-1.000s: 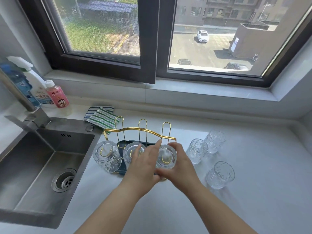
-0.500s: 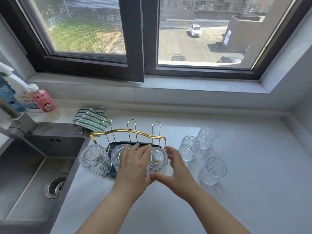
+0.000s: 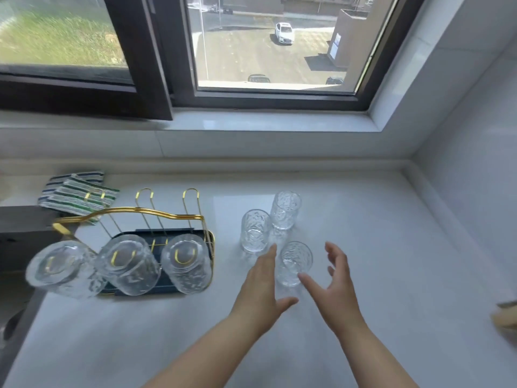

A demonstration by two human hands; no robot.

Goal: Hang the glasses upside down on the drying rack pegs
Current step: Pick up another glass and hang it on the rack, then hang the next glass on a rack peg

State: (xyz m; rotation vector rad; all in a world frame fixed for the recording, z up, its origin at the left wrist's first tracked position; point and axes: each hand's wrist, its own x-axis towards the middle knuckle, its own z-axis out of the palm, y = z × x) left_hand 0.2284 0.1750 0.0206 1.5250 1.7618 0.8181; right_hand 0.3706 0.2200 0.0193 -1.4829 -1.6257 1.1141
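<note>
A gold wire drying rack [image 3: 131, 212] on a dark tray stands at the left of the white counter. Three textured glasses hang upside down on its front pegs: left [image 3: 60, 268], middle [image 3: 127, 264], right [image 3: 186, 266]. The back pegs [image 3: 190, 203] are bare. Three more glasses stand upright to the right: a far one [image 3: 286, 210], a middle one [image 3: 255, 231] and a near one [image 3: 293, 263]. My left hand [image 3: 261, 287] and my right hand [image 3: 335, 281] flank the near glass, fingers spread, neither gripping it.
A striped green and blue cloth [image 3: 78, 193] lies behind the rack. The sink edge [image 3: 16, 233] is at the far left. A window sill [image 3: 251, 121] runs along the back and a wall [image 3: 461, 177] closes the right side.
Both hands let go of the right-hand glass on the rack and moved right to either side of the nearest upright glass. The view swung right, so the sink and bottles left the frame.
</note>
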